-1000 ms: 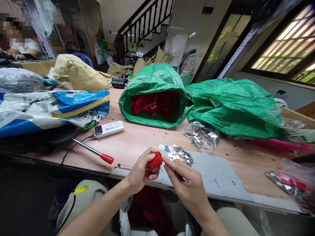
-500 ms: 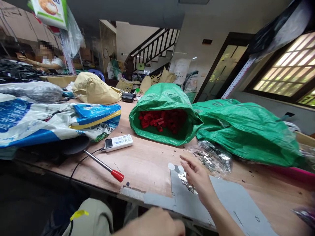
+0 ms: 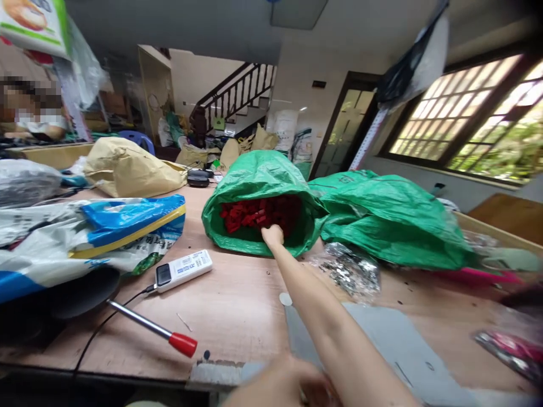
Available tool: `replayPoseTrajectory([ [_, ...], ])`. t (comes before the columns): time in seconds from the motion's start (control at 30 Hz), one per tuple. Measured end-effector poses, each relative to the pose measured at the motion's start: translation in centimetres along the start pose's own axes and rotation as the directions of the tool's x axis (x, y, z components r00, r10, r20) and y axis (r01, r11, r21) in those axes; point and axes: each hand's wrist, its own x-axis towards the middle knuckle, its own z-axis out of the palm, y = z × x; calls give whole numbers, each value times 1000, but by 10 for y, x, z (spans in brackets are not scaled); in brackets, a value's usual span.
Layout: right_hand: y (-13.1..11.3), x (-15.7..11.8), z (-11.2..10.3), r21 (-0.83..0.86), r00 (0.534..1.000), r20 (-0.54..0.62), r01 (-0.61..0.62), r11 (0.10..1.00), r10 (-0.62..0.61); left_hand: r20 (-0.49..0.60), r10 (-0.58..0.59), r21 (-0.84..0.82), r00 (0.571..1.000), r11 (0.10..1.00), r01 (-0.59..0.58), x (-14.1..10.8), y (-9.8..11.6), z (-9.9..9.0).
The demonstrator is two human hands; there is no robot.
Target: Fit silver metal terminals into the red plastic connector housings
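Note:
An open green woven bag (image 3: 265,175) lies on the table with its mouth facing me, and small red pieces (image 3: 244,217) fill its inside. My right hand (image 3: 274,234) reaches into the mouth at the lower edge of the pieces; its fingertips are hidden among them. Low in the view, my left hand (image 3: 288,381) is blurred by motion, below my right forearm, and its fingers cannot be made out. A clear plastic bag of small silvery metal parts (image 3: 350,271) lies right of my forearm. Under the forearm is a grey sheet (image 3: 394,333).
A white device (image 3: 184,270) with a cable and a red-tipped metal lever (image 3: 182,343) are at the left. Blue-white sacking (image 3: 131,226) lies behind them. A second green bag (image 3: 390,220) is at the right. A person (image 3: 38,118) sits at the far left.
My right hand has moved from over the grey sheet forward into the green bag's mouth. My left hand has shifted slightly right. The view has turned to the right.

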Motion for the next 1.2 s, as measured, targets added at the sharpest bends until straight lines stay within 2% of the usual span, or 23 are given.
replayPoseTrajectory([
  [0.03,4,-9,-2,37,999,26,24,999,-25,-174,-34,-104,984,994,15,3,2,-9],
  [0.07,10,-21,-6,78,996,61,58,995,-62,-390,-68,-184,918,983,-5,6,3,-20],
  [0.1,18,-35,-10,122,988,102,99,988,-112,-601,-88,-190,794,981,-36,8,4,-30],
  [0.13,27,-53,-15,166,975,147,141,976,-166,-763,-96,-172,640,983,-59,10,5,-40],
  [0.17,37,-72,-21,211,956,190,184,960,-225,-830,-84,-155,552,984,-84,11,5,-48],
  [0.2,47,-92,-28,251,930,233,225,941,-284,-854,-67,-142,515,984,-108,13,5,-53],
  [0.23,58,-111,-35,290,902,268,260,921,-339,-852,-39,-127,522,983,-133,15,4,-55],
  [0.33,91,-156,-62,370,842,306,324,870,-444,-736,18,-138,676,975,-176,22,1,-45],
  [0.37,101,-164,-71,383,822,327,336,860,-466,-692,20,-157,721,972,-177,26,-1,-39],
  [0.43,119,-166,-91,328,774,398,381,865,-492,-646,-14,-219,763,961,-168,33,-4,-28],
  [0.5,137,-151,-112,146,782,413,450,881,-467,-641,-80,-298,763,942,-152,39,-6,-21],
  [0.57,153,-124,-131,-76,877,250,440,895,-410,-650,-164,-378,742,917,-128,43,-6,-20],
  [0.63,165,-92,-144,-157,919,138,388,908,-369,-621,-229,-444,750,891,-96,45,-5,-21],
  [0.77,180,-39,-145,-244,939,82,344,907,-334,-490,-240,-568,838,817,-98,43,-3,-24],
  [0.87,186,-23,-134,-261,940,83,341,903,-331,-471,-201,-596,859,790,-143,41,-3,-28],
  [0.97,191,-27,-130,-236,942,30,331,914,-334,-477,-180,-583,860,797,-156,41,-5,-31],
  [1.03,192,-40,-132,-199,944,-46,311,929,-325,-485,-187,-588,854,793,-160,41,-5,-32],
  [1.13,187,-75,-134,-110,946,-146,275,955,-290,-494,-221,-588,841,798,-136,41,-6,-30],
  [1.2,177,-105,-127,13,956,-132,267,963,-264,-502,-222,-548,836,829,-109,42,-5,-26],
])
